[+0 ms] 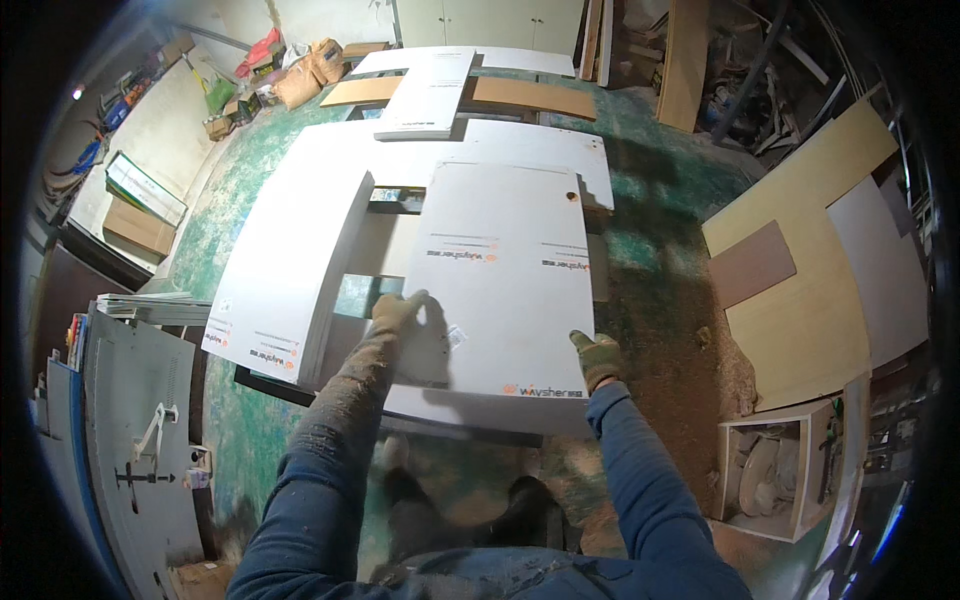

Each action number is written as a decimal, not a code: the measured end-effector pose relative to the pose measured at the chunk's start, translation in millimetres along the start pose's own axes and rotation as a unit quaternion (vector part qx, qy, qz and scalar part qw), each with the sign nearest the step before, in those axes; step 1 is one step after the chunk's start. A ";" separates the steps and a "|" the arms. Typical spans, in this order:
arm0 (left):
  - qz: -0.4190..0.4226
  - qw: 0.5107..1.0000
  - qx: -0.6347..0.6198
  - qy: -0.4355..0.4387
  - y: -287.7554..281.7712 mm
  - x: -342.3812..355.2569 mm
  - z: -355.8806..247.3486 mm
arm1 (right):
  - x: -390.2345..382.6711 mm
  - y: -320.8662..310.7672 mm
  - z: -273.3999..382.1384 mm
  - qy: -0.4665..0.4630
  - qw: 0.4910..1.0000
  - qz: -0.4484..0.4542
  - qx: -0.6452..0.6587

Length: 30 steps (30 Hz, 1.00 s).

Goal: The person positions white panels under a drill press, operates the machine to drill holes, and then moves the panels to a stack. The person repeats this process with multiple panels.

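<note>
Between the left hand and the right hand, the white panel hides most of its support; how far the fingers of these 2 hands reach beneath it cannot be told. Near the left hand, a sticker is too small to read. Far beyond them, the upper edge crops a cabinet.

Near panel — a stack of panels to its left; another stack beyond — sacks far left, cabinet farthest.
</note>
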<state>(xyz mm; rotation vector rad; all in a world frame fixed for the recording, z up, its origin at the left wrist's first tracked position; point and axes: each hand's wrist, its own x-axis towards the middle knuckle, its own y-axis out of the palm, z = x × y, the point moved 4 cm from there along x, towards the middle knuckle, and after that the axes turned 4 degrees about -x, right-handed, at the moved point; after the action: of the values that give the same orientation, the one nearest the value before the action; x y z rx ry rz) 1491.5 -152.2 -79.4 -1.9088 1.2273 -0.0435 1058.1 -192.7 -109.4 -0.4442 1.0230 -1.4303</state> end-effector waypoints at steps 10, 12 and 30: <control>-0.351 0.883 0.144 0.277 -243.4 37.1 202.2 | -200.1 92.5 76.6 -0.187 0.980 -0.009 0.071; -0.358 0.911 0.181 0.094 -320.3 68.5 295.8 | -229.4 166.8 142.9 -0.195 0.970 0.137 0.045; -0.097 0.979 0.142 -0.107 -366.6 62.6 343.9 | -226.6 346.6 255.2 -0.236 0.968 0.079 0.041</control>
<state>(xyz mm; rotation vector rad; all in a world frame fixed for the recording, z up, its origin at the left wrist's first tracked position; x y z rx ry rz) 1944.0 75.4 -82.5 -1.7253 0.8413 -0.1082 1502.6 -7.2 -177.8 -0.5947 0.5978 -1.1431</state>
